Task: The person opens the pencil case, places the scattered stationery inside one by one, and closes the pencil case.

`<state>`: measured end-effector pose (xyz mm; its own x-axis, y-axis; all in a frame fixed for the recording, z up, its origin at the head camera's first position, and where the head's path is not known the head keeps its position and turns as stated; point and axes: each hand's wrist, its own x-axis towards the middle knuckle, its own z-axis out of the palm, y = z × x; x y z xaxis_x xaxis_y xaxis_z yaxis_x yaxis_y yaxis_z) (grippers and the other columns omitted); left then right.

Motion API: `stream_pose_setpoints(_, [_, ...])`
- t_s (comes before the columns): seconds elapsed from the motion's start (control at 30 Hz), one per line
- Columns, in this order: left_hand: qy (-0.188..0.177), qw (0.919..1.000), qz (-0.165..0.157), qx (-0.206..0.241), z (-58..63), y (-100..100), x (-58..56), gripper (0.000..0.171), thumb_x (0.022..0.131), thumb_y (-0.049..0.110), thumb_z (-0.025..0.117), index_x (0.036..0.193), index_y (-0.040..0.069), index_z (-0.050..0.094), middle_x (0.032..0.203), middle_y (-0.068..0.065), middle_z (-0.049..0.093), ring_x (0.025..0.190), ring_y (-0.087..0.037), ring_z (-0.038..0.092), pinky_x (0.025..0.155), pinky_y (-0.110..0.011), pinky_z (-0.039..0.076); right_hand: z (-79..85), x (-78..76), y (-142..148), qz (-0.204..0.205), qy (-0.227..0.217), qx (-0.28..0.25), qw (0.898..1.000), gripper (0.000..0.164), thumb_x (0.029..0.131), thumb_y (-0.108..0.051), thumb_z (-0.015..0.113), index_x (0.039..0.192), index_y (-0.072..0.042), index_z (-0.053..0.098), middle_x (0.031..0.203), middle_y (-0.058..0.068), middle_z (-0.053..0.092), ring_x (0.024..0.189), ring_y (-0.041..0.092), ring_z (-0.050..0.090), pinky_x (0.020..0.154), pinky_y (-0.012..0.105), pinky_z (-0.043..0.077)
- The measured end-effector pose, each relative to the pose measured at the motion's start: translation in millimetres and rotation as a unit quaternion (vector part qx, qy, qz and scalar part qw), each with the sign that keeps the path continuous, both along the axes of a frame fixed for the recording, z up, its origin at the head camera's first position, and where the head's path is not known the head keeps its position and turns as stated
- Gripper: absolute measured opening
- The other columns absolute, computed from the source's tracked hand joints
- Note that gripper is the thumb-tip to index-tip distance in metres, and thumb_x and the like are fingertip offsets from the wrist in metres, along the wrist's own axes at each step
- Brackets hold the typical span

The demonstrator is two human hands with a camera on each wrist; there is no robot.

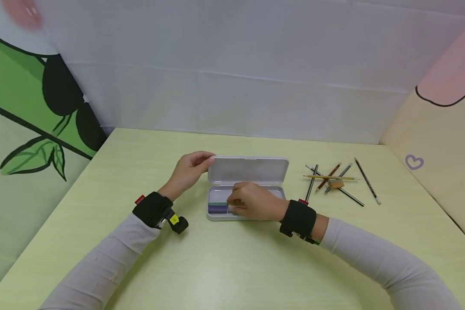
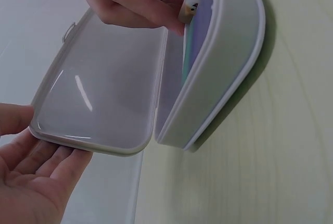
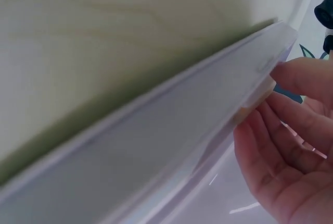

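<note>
A pale pencil case (image 1: 252, 170) lies on the table with its lid raised. My left hand (image 1: 191, 170) grips the lid at its left edge, the thumb apart from the other fingers. Inside the tray, at the left, sits a purple and teal block (image 1: 218, 209). My right hand (image 1: 257, 201) reaches into the tray and pinches a small whitish piece with a printed picture (image 2: 190, 8), possibly an eraser, at the block's right end. From the head view the right fingers hide most of this piece. Whether it is one body with the coloured block, I cannot tell.
Several pencils lie crossed in a loose heap right of the case, a yellow pencil (image 1: 325, 176) on top. An orange-brown small block (image 1: 336, 184) lies among them. One dark pencil (image 1: 367, 181) lies apart at the right. A pale wall (image 1: 232, 103) stands behind the table.
</note>
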<state>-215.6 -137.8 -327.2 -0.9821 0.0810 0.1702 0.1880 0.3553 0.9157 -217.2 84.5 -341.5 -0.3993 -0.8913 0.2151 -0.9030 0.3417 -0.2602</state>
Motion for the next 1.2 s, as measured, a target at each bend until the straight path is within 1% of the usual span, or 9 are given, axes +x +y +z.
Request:
stream_pose_setpoints(0.2, [-0.002,1.0000,0.000,0.004,-1.6,1,-2.0,0.033,0.099,0.019,0.055,0.124,-0.002,0.060,0.122,-0.023,0.065,0.113,-0.033,0.063,0.097,-0.042,0.055,-1.7,1.4,0,-0.011,-0.004,0.004,1.000,0.015,0.084,-0.011,0.073,0.097,-0.005,0.075,0.085,0.003,0.068,0.073,0.007,0.056,0.065,0.013,0.047])
stream_pose_setpoints(0.4, [-0.006,1.0000,0.000,0.007,-0.6,1,-0.5,0.034,0.099,0.020,0.055,0.124,-0.001,0.061,0.123,-0.022,0.064,0.114,-0.033,0.063,0.098,-0.041,0.055,-3.7,1.4,0,-0.016,-0.005,0.005,1.000,0.015,0.084,-0.011,0.073,0.097,-0.006,0.075,0.085,0.002,0.067,0.073,0.006,0.055,0.065,0.013,0.047])
stream_pose_setpoints(0.87, [-0.005,1.0000,-0.001,0.007,-0.4,0,0.1,0.034,0.099,0.020,0.054,0.125,-0.002,0.060,0.123,-0.022,0.064,0.114,-0.033,0.063,0.097,-0.040,0.055,-5.2,0.4,-1,-0.013,0.001,0.002,1.000,0.015,0.083,-0.011,0.074,0.097,-0.006,0.075,0.086,0.003,0.068,0.076,0.008,0.059,0.068,0.014,0.051])
stream_pose_setpoints(1.07, [-0.005,0.9999,-0.004,0.011,-1.4,0,0.2,0.034,0.099,0.020,0.055,0.124,-0.002,0.060,0.123,-0.023,0.064,0.113,-0.033,0.063,0.098,-0.042,0.054,-4.0,0.4,0,-0.008,0.003,0.009,1.000,0.017,0.083,-0.011,0.074,0.099,-0.005,0.075,0.089,0.004,0.068,0.079,0.010,0.062,0.070,0.017,0.052])
stream_pose_setpoints(1.2, [-0.005,0.9999,-0.005,0.013,-1.3,0,-0.2,0.034,0.099,0.019,0.055,0.124,-0.002,0.060,0.122,-0.023,0.064,0.113,-0.033,0.063,0.099,-0.044,0.053,-1.0,-1.4,9,-0.015,0.007,0.016,1.000,0.021,0.081,-0.011,0.076,0.101,-0.005,0.074,0.092,0.004,0.068,0.083,0.013,0.062,0.073,0.021,0.054])
